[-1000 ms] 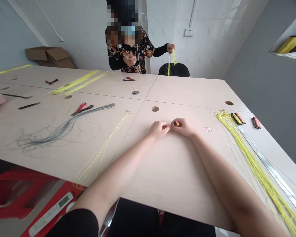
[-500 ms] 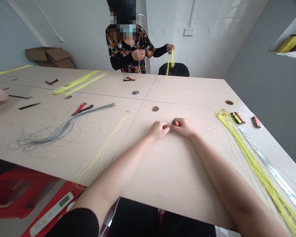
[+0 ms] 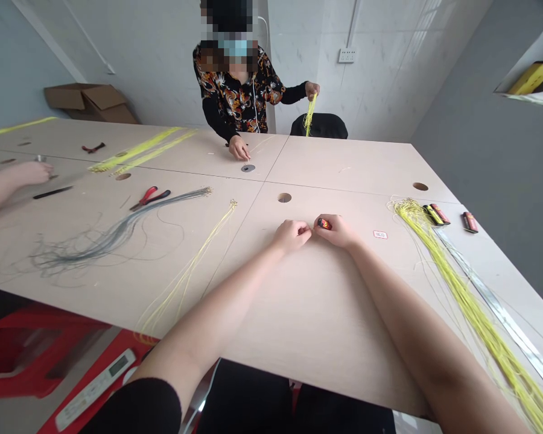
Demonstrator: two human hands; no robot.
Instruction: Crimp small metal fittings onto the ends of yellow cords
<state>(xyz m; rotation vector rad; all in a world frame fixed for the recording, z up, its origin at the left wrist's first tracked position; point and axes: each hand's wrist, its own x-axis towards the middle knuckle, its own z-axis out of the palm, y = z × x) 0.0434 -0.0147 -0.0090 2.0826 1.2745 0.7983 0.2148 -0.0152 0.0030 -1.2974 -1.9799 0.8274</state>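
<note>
From the head camera, the left hand point(image 3: 292, 235) and right hand point(image 3: 337, 232) meet just above the bench point(image 3: 326, 319), both curled nearly shut. The right pinches a small red-and-black tube point(image 3: 324, 224); whatever the left pinches is too small to tell. A bundle of yellow wires point(image 3: 470, 313) lies to the right, and across the bench a co-worker's raised hand point(image 3: 312, 90) holds dangling yellow strands point(image 3: 310, 114).

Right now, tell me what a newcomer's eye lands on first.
The bright yellow wire bundle sprawling along the right of the table grabs the eye first. Next comes the grey wire bundle on the left. At centre, the right hand pinches a small red-and-black item beside the left hand.
</note>
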